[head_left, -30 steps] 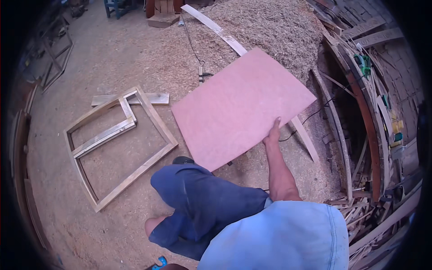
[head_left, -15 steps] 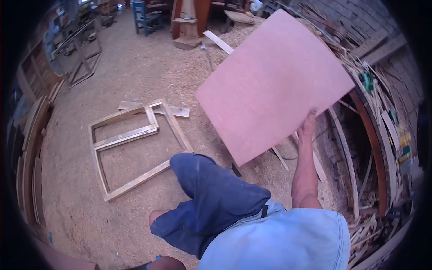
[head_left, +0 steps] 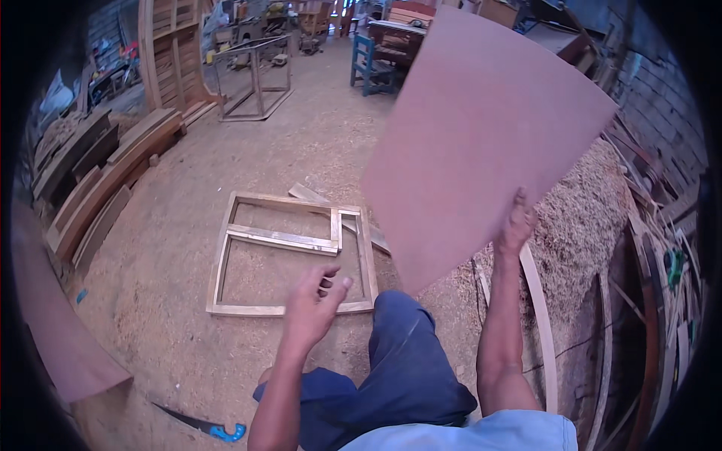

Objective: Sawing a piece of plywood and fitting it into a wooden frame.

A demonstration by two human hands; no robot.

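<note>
My right hand (head_left: 517, 224) grips the lower right edge of a large pinkish-brown plywood sheet (head_left: 481, 128), which it holds up tilted at the right. Most of that hand's fingers are hidden behind the sheet. My left hand (head_left: 314, 301) hangs in the air over the near side of a wooden frame (head_left: 248, 309), its fingers loosely curled and apart, with nothing in them. The frame lies flat on the floor. Inside its far part are a light wood strip (head_left: 282, 239) and a short upright piece (head_left: 335, 225) that meets it at a corner.
A handsaw with a blue handle (head_left: 228, 432) lies on the floor near my left knee, by another brown sheet (head_left: 68, 323). Wood shavings (head_left: 583, 218) are heaped at the right. Stacked boards (head_left: 124, 177) line the left. A blue chair (head_left: 368, 68) stands farther back.
My left hand has come into view above the frame. The view has swung left, bringing in the saw and second sheet. The plywood stays in my right hand, now tilted more steeply.
</note>
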